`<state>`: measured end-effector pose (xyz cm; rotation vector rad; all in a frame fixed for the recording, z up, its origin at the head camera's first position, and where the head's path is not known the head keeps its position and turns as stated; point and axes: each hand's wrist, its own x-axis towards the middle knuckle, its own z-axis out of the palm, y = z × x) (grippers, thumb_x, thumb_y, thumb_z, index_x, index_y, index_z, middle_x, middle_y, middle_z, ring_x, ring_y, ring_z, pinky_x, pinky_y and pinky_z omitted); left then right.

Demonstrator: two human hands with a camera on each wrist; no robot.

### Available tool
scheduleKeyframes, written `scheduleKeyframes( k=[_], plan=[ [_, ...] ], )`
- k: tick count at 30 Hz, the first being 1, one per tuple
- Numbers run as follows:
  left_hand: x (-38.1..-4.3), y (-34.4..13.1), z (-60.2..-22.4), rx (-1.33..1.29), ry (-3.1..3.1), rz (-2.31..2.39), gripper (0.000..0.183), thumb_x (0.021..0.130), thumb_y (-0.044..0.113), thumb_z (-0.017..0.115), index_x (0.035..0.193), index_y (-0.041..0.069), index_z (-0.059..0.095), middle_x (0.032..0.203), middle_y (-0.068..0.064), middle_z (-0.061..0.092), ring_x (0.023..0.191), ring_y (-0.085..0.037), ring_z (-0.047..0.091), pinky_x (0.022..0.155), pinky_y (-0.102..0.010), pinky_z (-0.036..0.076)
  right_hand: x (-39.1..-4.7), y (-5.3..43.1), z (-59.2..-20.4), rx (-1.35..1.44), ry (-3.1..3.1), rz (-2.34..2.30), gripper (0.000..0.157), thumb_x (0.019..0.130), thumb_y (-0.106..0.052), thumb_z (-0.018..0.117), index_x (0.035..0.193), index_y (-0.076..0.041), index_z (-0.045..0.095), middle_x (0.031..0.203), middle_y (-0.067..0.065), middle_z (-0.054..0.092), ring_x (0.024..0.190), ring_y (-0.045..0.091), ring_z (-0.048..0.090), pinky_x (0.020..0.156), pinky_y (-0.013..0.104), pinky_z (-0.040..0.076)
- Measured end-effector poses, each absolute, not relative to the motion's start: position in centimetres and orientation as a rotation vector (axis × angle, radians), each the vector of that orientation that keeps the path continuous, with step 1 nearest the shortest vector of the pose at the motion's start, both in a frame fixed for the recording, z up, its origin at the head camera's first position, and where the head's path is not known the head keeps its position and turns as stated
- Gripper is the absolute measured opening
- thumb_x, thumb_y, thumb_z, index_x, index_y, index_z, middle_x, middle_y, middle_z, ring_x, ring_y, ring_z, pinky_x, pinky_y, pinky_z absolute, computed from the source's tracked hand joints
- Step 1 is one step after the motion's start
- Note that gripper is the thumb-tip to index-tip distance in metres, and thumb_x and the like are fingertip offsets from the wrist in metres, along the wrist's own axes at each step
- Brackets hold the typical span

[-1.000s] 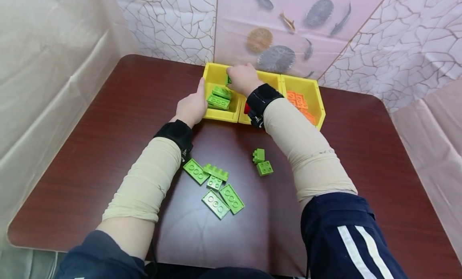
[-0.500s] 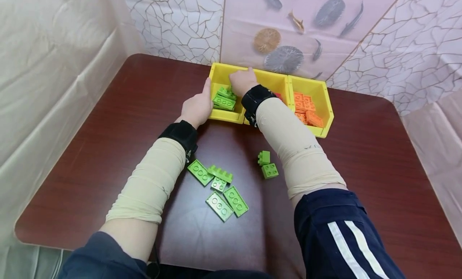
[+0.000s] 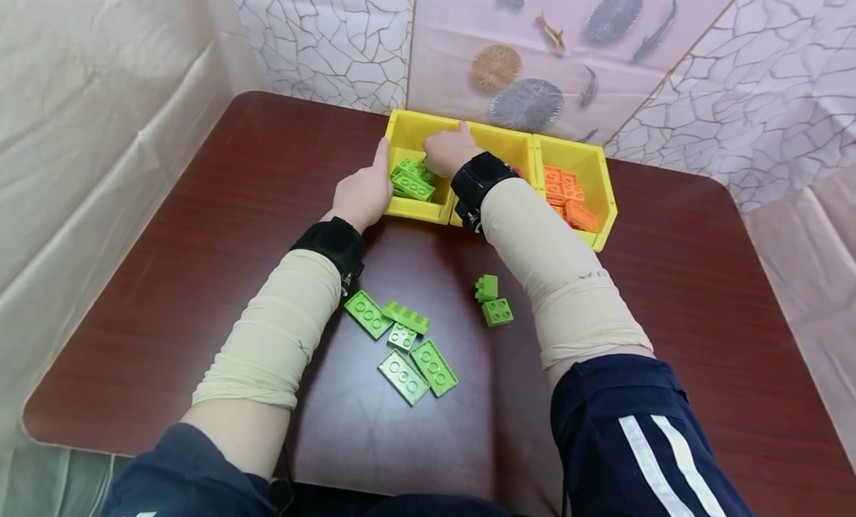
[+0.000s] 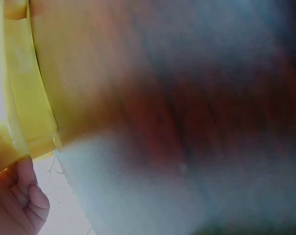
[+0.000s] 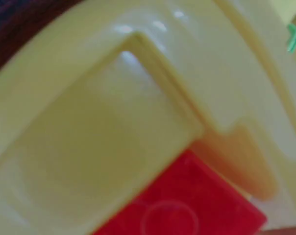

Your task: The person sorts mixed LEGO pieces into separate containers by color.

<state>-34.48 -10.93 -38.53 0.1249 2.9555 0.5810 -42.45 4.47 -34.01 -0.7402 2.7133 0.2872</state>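
A row of yellow bins (image 3: 417, 211) stands near the table's back edge. My left hand (image 3: 362, 194) grips the left bin's outer side. In the left wrist view, its curled fingers (image 4: 26, 178) sit at the yellow rim. My right hand (image 3: 451, 151) reaches in above the divider between the left and middle bins; its fingertips and anything in them are hidden. Several green toy bricks (image 3: 413, 183) lie in the left bin, beside the right hand. A red brick (image 5: 175, 203) shows close in the right wrist view, in the middle bin.
Orange bricks (image 3: 565, 194) lie in the right bin. Nearer me on the table are several loose green bricks (image 3: 435, 367), some overlapping. Two small green bricks (image 3: 497, 312) touch each other right of them. A patterned cloth (image 3: 321, 41) hangs behind the table.
The right hand has moved slightly left and lower in the bins, and the green brick seen at its fingers is no longer visible there. The left hand stays at the bin.
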Motion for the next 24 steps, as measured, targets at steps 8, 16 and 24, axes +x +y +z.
scheduleKeyframes(
  k=[8,16,24],
  plan=[
    [-34.6,-10.9,-38.6,0.135,2.959,0.579,0.069,0.098,0.022,0.033,0.149,0.019,-0.013,0.107,-0.017,0.061,0.086,-0.029,0.057,0.077,-0.045,0.045,-38.4,6.4,-31.8,-0.957,2.834,0.225,0.035,0.095,-0.017,0.049,0.127,-0.006,0.054,0.124,0.013,0.057,0.115,0.031,0.051,0.103,0.053,0.022],
    [-34.4,-10.8,-38.5,0.139,2.955,0.601,0.07,0.097,0.021,0.033,0.149,0.02,-0.014,0.105,-0.017,0.06,0.084,-0.03,0.056,0.077,-0.045,0.044,-31.5,10.4,-31.4,-1.33,2.776,-0.029,0.027,0.09,-0.012,0.058,0.114,-0.001,0.062,0.107,0.013,0.06,0.101,0.029,0.056,0.085,0.041,0.044],
    [-34.4,-10.4,-38.3,0.119,2.941,0.587,0.071,0.096,0.021,0.033,0.148,0.019,-0.014,0.113,-0.022,0.058,0.089,-0.034,0.056,0.08,-0.048,0.044,-26.8,14.3,-32.5,-1.294,2.531,0.023,0.03,0.091,-0.02,0.06,0.116,-0.004,0.061,0.11,0.011,0.061,0.104,0.025,0.057,0.091,0.039,0.043]
  ],
)
